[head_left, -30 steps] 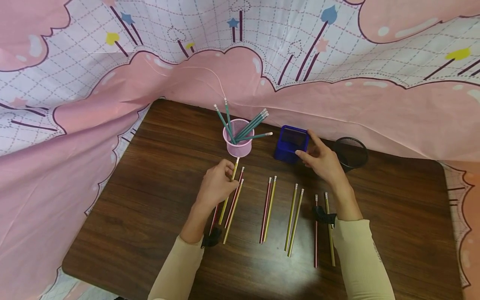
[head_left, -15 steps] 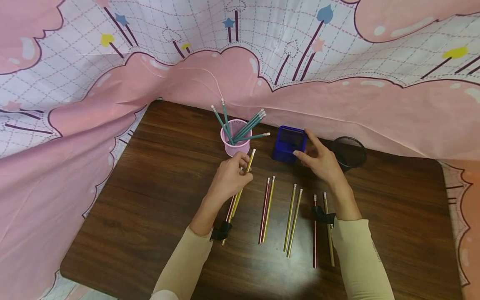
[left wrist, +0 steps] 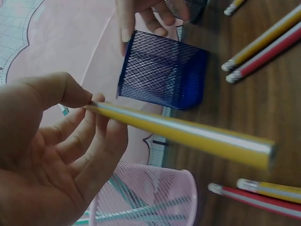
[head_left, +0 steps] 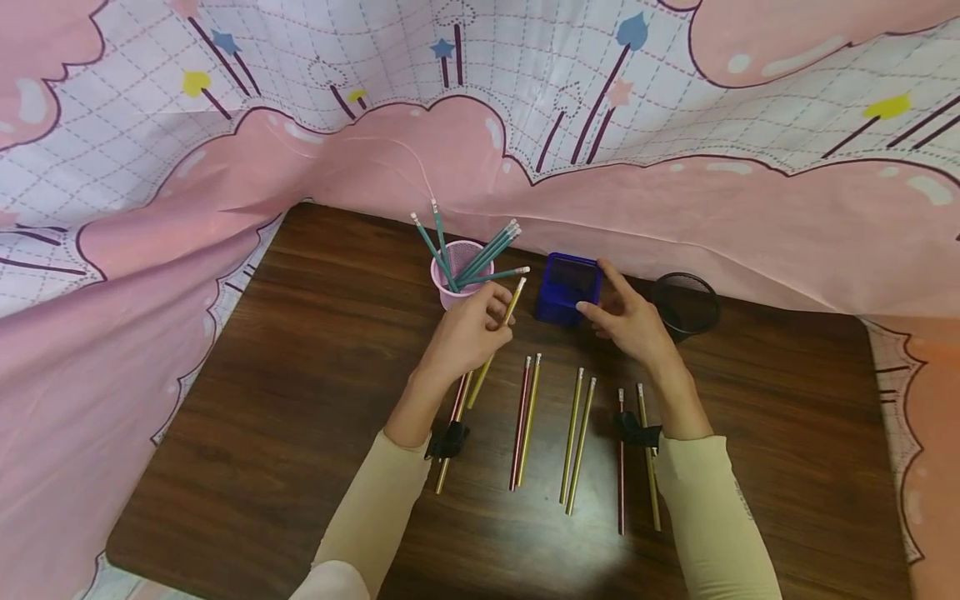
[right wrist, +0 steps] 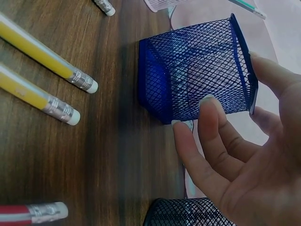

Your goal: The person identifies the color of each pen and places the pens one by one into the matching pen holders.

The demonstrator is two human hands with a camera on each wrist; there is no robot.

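Observation:
My left hand [head_left: 465, 337] pinches a yellow pencil [left wrist: 188, 132] between thumb and fingers, near its eraser end. The pencil slants, raised off the table, its eraser end up and toward the blue holder in the head view. With thumb and index finger at two corners of the rim, my right hand [head_left: 637, 329] holds a square blue mesh pencil holder [head_left: 557, 310]. Its other fingers are close to the mesh side [right wrist: 202, 75]; whether they touch is unclear. No pencil shows inside the blue holder. Left of it, a pink mesh cup [head_left: 448, 301] bears several green pencils [head_left: 491, 250].
A round black mesh cup [head_left: 690, 315] stands right of the right hand. Red and yellow pencils lie in pairs on the brown table [head_left: 262, 400]: a middle pair [head_left: 525, 425], a yellow pair [head_left: 577, 442], another under the right wrist. Patterned cloth hangs behind.
My left hand has lifted the yellow pencil from the table and carried it right, toward the blue holder. The right hand stays at the blue holder, and the head view has shifted slightly.

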